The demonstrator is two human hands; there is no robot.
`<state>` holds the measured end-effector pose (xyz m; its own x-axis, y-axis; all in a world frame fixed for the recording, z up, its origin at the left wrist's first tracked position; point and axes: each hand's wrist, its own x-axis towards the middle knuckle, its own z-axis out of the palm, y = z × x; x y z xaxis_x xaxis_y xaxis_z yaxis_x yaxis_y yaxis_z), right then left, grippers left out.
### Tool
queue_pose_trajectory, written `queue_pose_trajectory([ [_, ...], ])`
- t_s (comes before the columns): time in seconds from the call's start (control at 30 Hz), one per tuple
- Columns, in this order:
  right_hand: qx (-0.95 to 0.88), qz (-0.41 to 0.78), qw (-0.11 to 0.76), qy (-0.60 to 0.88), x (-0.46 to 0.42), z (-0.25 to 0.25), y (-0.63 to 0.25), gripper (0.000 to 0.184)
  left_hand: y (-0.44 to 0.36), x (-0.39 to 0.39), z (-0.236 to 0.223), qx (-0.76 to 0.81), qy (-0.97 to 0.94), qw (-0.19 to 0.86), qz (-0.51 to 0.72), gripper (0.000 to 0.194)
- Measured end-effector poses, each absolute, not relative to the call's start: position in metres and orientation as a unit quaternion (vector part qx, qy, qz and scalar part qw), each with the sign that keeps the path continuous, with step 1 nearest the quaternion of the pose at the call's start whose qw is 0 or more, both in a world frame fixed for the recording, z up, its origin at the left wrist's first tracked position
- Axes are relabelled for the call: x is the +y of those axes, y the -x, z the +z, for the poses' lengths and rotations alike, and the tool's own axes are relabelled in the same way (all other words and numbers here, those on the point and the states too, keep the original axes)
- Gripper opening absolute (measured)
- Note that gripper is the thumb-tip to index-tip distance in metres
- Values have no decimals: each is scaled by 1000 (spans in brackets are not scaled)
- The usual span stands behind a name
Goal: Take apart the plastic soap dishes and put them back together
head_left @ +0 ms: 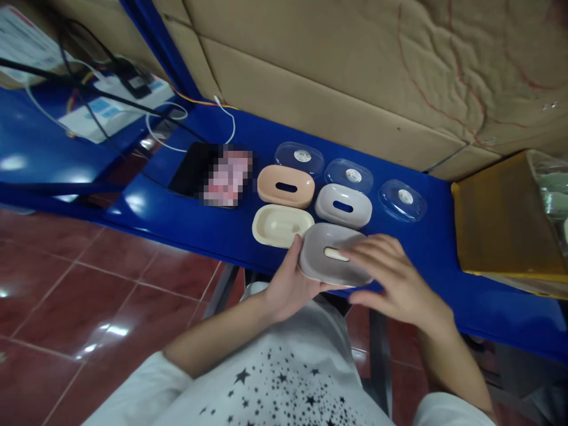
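Observation:
My left hand (286,287) grips the left edge of a grey oval soap-dish part (326,263) with a slot in its middle, held above the table's front edge. My right hand (393,275) rests on the right side of that same grey part, fingers lying across it. Just beyond lie a cream oval tray (281,225), a peach slotted insert (286,186) and a light grey slotted insert (343,206). Three clear oval lids (299,157) (349,175) (402,199) with round stickers sit behind them.
The blue table (186,219) runs left to right, with cardboard sheets (355,77) behind it. A dark phone-like slab (195,168) lies left of the dishes. Cables and a power strip (115,100) fill the far left. A yellow bin (501,219) stands at right. Red floor tiles (89,296) below.

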<state>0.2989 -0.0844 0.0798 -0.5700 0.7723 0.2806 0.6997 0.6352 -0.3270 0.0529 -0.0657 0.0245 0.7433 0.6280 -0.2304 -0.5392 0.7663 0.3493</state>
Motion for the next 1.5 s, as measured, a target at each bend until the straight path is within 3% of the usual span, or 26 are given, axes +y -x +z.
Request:
queue_pose_trajectory([
  [0.13, -864, 42, 217, 452, -104, 74, -268, 43, -51, -61, 26, 169, -145, 926, 305, 79],
  [0.23, -845, 71, 259, 463, -107, 68, -276, 36, -54, -64, 25, 163, -157, 932, 283, 81],
  [0.33, -821, 21, 280, 498, -110, 64, -300, 32, -55, -68, 27, 155, -161, 931, 288, 79],
  [0.53, -747, -135, 178, 627, -107, 32, -370, 32, -55, -76, 26, 173, -149, 931, 286, 73],
  [0.7, -753, -104, 156, 631, -96, 7, -395, 36, -57, -77, 20, 191, -141, 937, 257, 72],
  [0.83, -753, -79, 202, 621, -106, 28, -362, 43, -59, -75, 19, 194, -141, 931, 274, 72],
  [0.93, -815, -17, 220, 536, -123, 52, -313, 49, -60, -76, 20, 173, -149, 934, 273, 74],
  [1.03, -873, 16, 191, 448, -137, 64, -277, 43, -60, -78, 21, 149, -162, 943, 249, 80],
  [1.13, -857, 12, 229, 461, -146, 59, -278, 44, -56, -77, 21, 134, -194, 946, 222, 81],
  [1.27, -788, -16, 297, 539, -163, 44, -313, 56, -47, -72, 23, 152, -283, 928, 190, 61],
  [1.37, -743, -47, 273, 609, -181, 31, -335, 58, -38, -69, 27, 220, -359, 875, 238, 41],
  [1.5, -734, -54, 221, 640, -198, 15, -352, 48, -18, -65, 33, 318, -435, 771, 339, 28],
])
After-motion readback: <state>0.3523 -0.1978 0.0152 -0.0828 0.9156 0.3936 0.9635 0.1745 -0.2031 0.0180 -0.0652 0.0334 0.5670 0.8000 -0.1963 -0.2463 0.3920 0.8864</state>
